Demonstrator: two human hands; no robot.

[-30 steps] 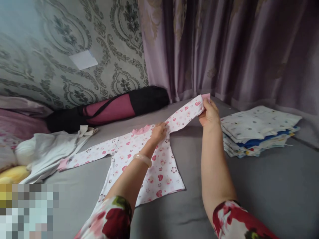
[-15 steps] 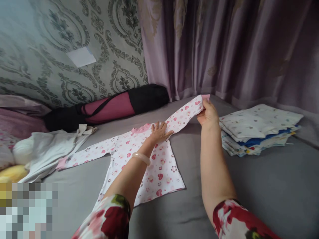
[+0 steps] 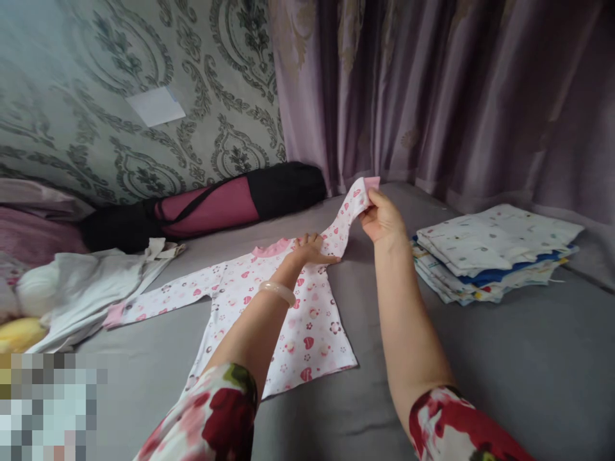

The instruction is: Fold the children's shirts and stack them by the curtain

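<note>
A small white shirt [image 3: 307,346] with pink hearts and a pink collar is spread on the grey bed sheet. My left hand [image 3: 310,248] lies flat with fingers spread near the shirt's right shoulder. Pinched in my right hand [image 3: 382,214] is the pink cuff [image 3: 371,184] of the right sleeve, which is lifted and bends upward from the shoulder. The other sleeve [image 3: 168,293] stretches out flat to the left.
A stack of folded cloths [image 3: 500,246] sits at the right. Behind the shirt lies a long black and maroon bag [image 3: 211,205] along the wall. Grey-white clothing [image 3: 96,282] and a yellow item [image 3: 22,334] are at the left.
My right hand has moved left and slightly up with the cuff, so the sleeve is now bent rather than stretched out. My left hand has stayed almost in place.
</note>
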